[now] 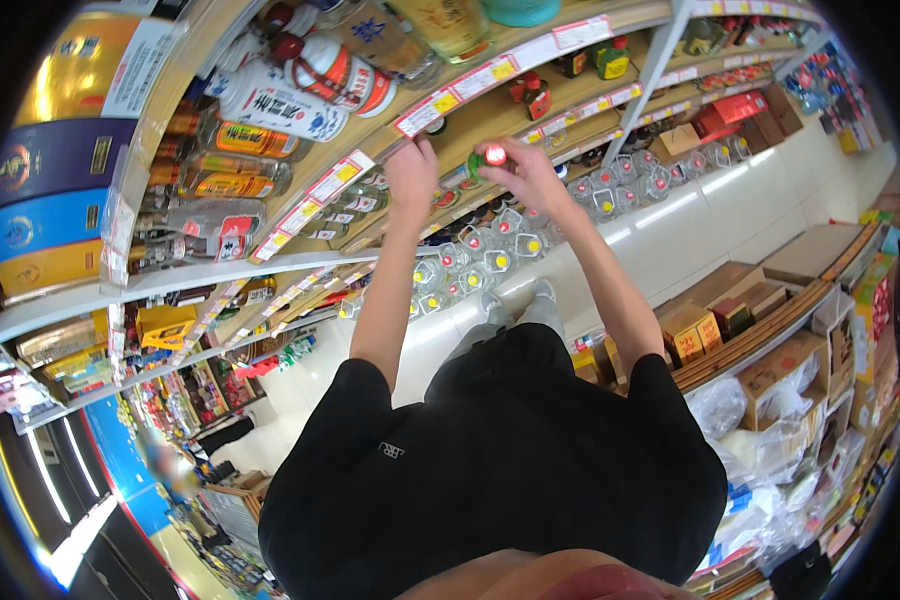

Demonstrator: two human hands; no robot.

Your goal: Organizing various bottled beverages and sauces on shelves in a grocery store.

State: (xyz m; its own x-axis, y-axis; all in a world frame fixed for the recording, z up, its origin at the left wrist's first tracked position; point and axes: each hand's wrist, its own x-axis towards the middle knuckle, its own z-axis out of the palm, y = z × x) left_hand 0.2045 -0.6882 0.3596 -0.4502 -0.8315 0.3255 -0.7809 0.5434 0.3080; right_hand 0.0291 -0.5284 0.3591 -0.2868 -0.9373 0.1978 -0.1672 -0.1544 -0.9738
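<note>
At shelf edge, fingers of right hand gripping small green bottle with red cap, holding it just above front edge of wooden shelf. Left hand reaching beside it, fingers curled toward shelf; grip cannot be told. Below, rows of clear bottles standing; price labels lining upper shelf's front edge.

2 hands up at the shelf: left hand, right hand. 1 small bottle w/ red cap in the right hand, centre top. 2 big white bottles upper left. 4 flat boxes stacked far left: 2 yellow, 2 blue.
</note>
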